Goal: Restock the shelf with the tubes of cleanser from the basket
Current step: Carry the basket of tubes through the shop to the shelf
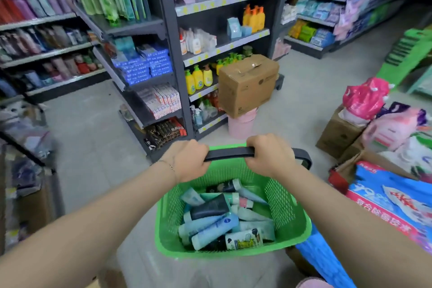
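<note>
Gripping the black handle [230, 154] of the green basket [288, 208] with left hand [190, 161] and right hand [268, 155], tubes of cleanser [217, 224] heaped inside the basket, shelf [140, 27] beyond the basket, restocking apparently not begun.

Bright even light; edges bow and smear (wide lens), left blurred.
</note>
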Tool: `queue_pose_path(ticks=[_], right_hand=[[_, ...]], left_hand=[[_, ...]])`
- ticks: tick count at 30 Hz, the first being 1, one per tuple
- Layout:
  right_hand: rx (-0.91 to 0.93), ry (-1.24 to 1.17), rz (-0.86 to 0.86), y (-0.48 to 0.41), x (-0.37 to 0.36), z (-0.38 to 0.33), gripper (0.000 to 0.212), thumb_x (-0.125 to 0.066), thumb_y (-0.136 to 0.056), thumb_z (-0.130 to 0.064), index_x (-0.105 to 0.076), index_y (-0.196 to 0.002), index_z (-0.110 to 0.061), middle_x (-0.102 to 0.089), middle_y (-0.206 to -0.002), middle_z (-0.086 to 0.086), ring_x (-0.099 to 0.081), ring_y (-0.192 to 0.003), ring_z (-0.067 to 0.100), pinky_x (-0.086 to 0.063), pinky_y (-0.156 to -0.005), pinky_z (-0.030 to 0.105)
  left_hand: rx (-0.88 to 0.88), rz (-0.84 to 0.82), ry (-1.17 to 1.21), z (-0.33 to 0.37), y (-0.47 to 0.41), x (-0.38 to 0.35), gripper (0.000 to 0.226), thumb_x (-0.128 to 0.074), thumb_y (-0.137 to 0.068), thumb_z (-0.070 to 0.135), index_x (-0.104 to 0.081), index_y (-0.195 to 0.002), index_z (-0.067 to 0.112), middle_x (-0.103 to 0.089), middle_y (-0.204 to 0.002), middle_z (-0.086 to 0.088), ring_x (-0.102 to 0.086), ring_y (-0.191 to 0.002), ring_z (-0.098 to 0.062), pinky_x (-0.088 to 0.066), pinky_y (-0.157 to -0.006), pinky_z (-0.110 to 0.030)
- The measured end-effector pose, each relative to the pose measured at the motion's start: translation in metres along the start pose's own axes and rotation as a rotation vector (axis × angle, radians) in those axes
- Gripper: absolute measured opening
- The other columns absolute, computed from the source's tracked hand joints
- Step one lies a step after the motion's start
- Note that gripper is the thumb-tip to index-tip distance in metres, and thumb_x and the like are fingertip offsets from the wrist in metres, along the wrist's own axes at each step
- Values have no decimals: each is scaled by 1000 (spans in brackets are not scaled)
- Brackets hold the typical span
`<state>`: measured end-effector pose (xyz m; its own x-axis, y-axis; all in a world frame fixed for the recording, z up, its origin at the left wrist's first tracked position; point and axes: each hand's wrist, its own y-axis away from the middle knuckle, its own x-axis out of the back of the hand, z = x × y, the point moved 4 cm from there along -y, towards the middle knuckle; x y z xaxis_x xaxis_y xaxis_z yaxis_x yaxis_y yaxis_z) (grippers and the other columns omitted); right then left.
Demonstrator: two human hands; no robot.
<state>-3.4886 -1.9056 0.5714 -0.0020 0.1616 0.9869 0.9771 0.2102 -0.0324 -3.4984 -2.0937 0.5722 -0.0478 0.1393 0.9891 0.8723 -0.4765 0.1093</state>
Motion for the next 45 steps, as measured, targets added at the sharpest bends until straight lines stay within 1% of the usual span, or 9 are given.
queue_pose_path(ticks=[5, 13, 15, 21, 26, 33, 36, 39, 45], right_hand=[[-124, -5, 39, -55, 6, 19, 18, -56, -73, -26, -40, -65, -20, -47, -64, -1, -48, -68, 31, -35, -59, 30], [-145, 113, 138, -122, 35, 49, 10, -57, -81, -25, -61, -83, -16, -55, -70, 2, -60, -78, 34, -30, -59, 30], [-147, 115, 156, -144, 43, 61, 9, -57, -82, -25, -60, -83, -17, -51, -68, 1, -59, -77, 33, -31, -59, 30], [-119, 89, 203, -216, 67, 110, 9, -56, -84, -22, -56, -80, -13, -47, -66, 1, -53, -70, 32, -33, -57, 31], [-115, 44, 241, -273, 95, 160, 14, -56, -85, -19, -48, -74, -16, -39, -60, -5, -46, -67, 28, -30, -57, 30], [-43, 131, 302, -343, 140, 212, 10, -56, -85, -18, -50, -77, -17, -46, -67, -2, -43, -66, 26, -26, -52, 30], [-42, 149, 302, -376, 154, 237, 10, -55, -85, -17, -48, -77, -17, -48, -66, 0, -46, -66, 29, -31, -56, 30], [-33, 142, 312, -410, 170, 262, 15, -56, -85, -16, -45, -76, -17, -39, -59, -4, -47, -65, 29, -34, -56, 31], [-34, 190, 385, -488, 212, 302, 14, -58, -86, -20, -48, -75, -18, -46, -62, -1, -46, -62, 27, -34, -54, 30]], left_hand=[[-95, 30, 24, -32, -73, 6, 21, -44, -93, 36, -44, -79, 20, -64, -86, -7, -63, -82, -29, -53, -79, -39], [-199, 74, 25, -55, -164, 34, 20, -44, -94, 35, -49, -84, 18, -52, -76, -2, -58, -77, -24, -50, -70, -33], [-202, 81, 20, -59, -185, 46, 19, -43, -95, 34, -47, -83, 19, -47, -73, 0, -52, -70, -22, -48, -66, -31], [-145, 123, 97, -68, -266, 75, 26, -45, -94, 33, -43, -71, 22, -50, -66, 1, -55, -61, -20, -50, -58, -32], [-103, 177, 154, -65, -343, 101, 31, -50, -91, 32, -40, -63, 22, -50, -62, -1, -56, -60, -22, -54, -61, -37], [-67, 287, 208, -70, -430, 138, 27, -54, -88, 34, -50, -66, 19, -55, -66, -5, -57, -63, -27, -54, -63, -40], [-74, 333, 202, -69, -466, 156, 34, -52, -89, 32, -39, -59, 21, -49, -61, -3, -55, -61, -26, -53, -63, -39], [-85, 358, 195, -74, -507, 174, 36, -51, -90, 31, -36, -59, 22, -43, -58, 1, -49, -59, -24, -51, -64, -38], [-95, 401, 172, -95, -595, 219, 32, -51, -91, 32, -45, -64, 17, -50, -65, -5, -51, -64, -27, -53, -68, -41]])
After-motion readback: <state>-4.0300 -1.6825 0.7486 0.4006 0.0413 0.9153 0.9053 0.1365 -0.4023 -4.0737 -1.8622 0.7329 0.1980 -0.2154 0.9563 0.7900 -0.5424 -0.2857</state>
